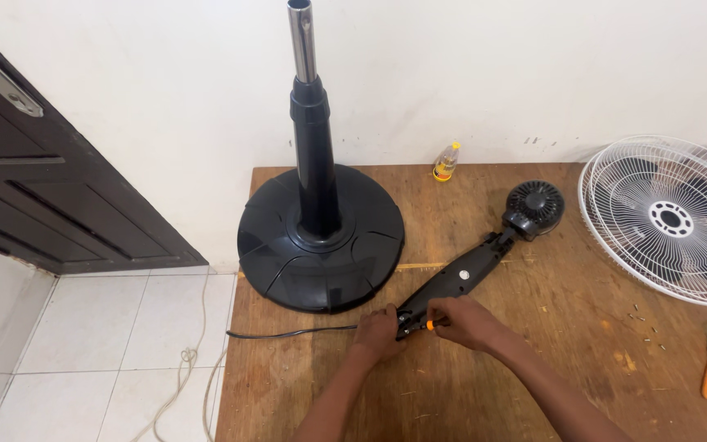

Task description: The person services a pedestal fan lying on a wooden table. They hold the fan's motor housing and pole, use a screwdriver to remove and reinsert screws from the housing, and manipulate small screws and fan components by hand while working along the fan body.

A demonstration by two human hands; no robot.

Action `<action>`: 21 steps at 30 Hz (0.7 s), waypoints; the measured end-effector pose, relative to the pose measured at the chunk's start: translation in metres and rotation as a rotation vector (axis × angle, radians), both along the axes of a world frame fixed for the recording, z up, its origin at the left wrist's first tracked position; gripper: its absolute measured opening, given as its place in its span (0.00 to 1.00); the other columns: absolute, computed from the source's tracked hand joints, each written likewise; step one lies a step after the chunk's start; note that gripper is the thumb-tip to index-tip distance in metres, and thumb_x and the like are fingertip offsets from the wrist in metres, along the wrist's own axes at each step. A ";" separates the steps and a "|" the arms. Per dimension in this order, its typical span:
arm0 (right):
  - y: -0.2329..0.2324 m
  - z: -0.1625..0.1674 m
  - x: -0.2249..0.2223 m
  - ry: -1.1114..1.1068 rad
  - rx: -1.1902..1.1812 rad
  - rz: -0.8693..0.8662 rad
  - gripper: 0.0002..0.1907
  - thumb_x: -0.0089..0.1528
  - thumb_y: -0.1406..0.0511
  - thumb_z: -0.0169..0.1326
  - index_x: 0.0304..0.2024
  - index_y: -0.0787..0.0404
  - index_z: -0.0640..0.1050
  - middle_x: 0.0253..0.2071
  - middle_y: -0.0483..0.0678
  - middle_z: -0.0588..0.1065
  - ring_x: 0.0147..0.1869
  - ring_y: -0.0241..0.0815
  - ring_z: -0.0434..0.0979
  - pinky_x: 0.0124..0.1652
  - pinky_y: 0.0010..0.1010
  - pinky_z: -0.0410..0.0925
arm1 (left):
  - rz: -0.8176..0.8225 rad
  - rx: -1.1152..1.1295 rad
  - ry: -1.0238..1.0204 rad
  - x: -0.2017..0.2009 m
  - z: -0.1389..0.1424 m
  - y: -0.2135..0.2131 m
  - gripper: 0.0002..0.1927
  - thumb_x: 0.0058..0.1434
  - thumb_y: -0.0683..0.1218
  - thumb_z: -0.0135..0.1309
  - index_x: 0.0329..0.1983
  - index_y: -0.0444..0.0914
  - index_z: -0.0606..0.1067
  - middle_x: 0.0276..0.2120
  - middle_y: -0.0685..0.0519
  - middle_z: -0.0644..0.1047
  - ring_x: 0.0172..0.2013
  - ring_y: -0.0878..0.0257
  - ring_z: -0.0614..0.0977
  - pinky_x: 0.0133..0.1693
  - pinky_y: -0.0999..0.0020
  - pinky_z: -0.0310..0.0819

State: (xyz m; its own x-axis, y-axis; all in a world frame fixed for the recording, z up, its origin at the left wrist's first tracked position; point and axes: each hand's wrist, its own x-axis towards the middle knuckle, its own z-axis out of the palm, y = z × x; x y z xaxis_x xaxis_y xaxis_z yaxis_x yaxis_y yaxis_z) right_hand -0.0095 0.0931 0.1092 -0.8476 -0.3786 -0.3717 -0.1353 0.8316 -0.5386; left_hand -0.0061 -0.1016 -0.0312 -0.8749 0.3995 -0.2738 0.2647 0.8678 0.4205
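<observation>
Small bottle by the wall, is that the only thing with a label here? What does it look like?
Small clear plastic bottle: upright at the back edge of the brown wooden table, against the white wall; yellowish liquid inside, yellow label band with a bit of red, pale cap.
No other packages, labels, signs or screens show.
</observation>
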 end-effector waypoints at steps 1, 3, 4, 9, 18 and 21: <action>0.001 0.003 -0.002 0.010 -0.003 0.005 0.08 0.57 0.68 0.59 0.39 0.60 0.78 0.40 0.50 0.84 0.49 0.48 0.85 0.47 0.36 0.76 | 0.001 0.004 -0.001 0.000 0.000 0.000 0.38 0.54 0.58 0.66 0.58 0.32 0.63 0.48 0.40 0.78 0.52 0.46 0.79 0.54 0.51 0.70; 0.001 0.008 -0.004 0.025 -0.008 0.011 0.08 0.57 0.68 0.60 0.39 0.60 0.79 0.40 0.50 0.84 0.49 0.48 0.86 0.47 0.35 0.76 | 0.002 0.013 -0.006 -0.001 0.000 0.001 0.39 0.54 0.58 0.66 0.58 0.32 0.63 0.47 0.40 0.78 0.51 0.46 0.79 0.54 0.51 0.70; -0.001 0.010 -0.004 0.029 -0.011 0.011 0.09 0.57 0.68 0.60 0.40 0.60 0.79 0.40 0.50 0.84 0.48 0.48 0.86 0.47 0.34 0.76 | 0.010 0.006 0.012 -0.001 0.000 0.002 0.39 0.54 0.58 0.67 0.58 0.32 0.63 0.48 0.40 0.78 0.52 0.46 0.79 0.53 0.50 0.70; -0.012 0.008 0.003 0.075 0.107 0.056 0.10 0.57 0.67 0.59 0.41 0.57 0.81 0.39 0.49 0.83 0.46 0.49 0.84 0.45 0.37 0.75 | 0.040 -0.001 0.011 0.001 0.001 0.007 0.39 0.54 0.58 0.67 0.58 0.33 0.62 0.51 0.40 0.76 0.54 0.45 0.78 0.54 0.48 0.69; -0.016 0.001 0.005 0.140 0.130 0.085 0.09 0.56 0.66 0.60 0.39 0.57 0.81 0.36 0.49 0.83 0.43 0.52 0.82 0.43 0.41 0.73 | 0.085 -0.027 -0.027 0.005 0.007 0.012 0.37 0.57 0.55 0.66 0.59 0.33 0.62 0.55 0.38 0.74 0.60 0.46 0.73 0.59 0.49 0.65; -0.015 0.005 0.005 0.116 0.145 0.065 0.09 0.57 0.66 0.59 0.40 0.57 0.81 0.37 0.50 0.83 0.45 0.51 0.83 0.45 0.39 0.74 | 0.069 -0.055 0.001 0.010 0.008 0.014 0.36 0.59 0.55 0.65 0.60 0.32 0.62 0.55 0.38 0.74 0.59 0.46 0.73 0.59 0.51 0.65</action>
State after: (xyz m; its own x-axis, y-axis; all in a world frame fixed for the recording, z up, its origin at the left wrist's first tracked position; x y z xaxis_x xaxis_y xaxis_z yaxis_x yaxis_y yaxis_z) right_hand -0.0041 0.0778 0.1139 -0.8636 -0.3835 -0.3274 -0.2456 0.8870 -0.3911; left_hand 0.0036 -0.0878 -0.0231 -0.8999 0.3230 -0.2930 0.2040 0.9056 0.3718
